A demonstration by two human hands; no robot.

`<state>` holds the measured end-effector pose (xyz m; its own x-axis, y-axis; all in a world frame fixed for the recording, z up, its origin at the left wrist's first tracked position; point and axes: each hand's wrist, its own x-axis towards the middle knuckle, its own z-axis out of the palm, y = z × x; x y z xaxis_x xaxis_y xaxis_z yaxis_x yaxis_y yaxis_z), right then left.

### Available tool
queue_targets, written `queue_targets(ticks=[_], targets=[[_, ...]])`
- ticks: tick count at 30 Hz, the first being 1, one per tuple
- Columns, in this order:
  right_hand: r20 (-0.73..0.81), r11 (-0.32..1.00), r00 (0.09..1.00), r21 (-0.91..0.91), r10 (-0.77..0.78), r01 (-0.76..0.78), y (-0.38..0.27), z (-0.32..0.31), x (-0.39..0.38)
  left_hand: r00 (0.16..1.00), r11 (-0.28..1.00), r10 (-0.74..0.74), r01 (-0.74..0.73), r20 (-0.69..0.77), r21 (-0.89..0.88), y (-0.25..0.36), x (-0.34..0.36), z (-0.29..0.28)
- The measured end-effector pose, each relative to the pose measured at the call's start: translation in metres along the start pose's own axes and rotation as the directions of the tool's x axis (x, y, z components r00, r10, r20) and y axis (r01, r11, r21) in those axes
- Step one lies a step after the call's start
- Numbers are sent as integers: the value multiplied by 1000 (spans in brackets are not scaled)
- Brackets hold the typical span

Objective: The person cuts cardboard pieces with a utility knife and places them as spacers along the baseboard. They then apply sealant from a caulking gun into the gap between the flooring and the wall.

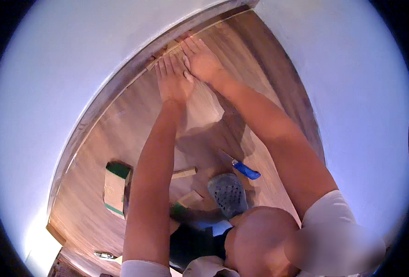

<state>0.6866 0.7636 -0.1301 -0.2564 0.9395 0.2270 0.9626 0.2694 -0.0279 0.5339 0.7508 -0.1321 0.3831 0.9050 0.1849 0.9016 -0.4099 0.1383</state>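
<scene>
My left hand (172, 83) lies flat on the wood-look floor (121, 131), its outstretched fingers pointing to the edge strip by the wall. Just right of it and a little farther off, my right hand (203, 61) presses flat too, fingertips close to the strip. The thumbs nearly meet. Neither hand holds anything. Beyond the fingertips runs the skirting (98, 99) at the wall's foot, with small reddish-brown bits in the gap there. Between my forearms a blue-handled knife (246, 170) rests on the floor, its thin blade pointing away from me.
A cardboard box (114, 191) with green ends stands left of my left forearm. A short wooden offcut (184, 172) lies right of that forearm, near my grey-socked foot (227, 194). A small metallic tool (105, 255) is at lower left. White walls (352, 83) meet at the far corner.
</scene>
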Motion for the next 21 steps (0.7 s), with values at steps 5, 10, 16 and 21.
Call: queue_targets(ticks=[5,10,16,21], targets=[[64,969,993,222,99,-111,6,-7,1,988,999,42,-41,150,-15,-35,0,-14],[17,977,989,157,144,-145,3,3,0,991,1000,26,-24,133,-15,-46,-25,-17],[-89,999,996,41,31,-27,10,15,-4,1000,999,-1,0,10,34,-37,-27,-5],[-128,996,992,93,0,12,15,14,-4,993,998,-13,5,117,66,-35,-17,-16]])
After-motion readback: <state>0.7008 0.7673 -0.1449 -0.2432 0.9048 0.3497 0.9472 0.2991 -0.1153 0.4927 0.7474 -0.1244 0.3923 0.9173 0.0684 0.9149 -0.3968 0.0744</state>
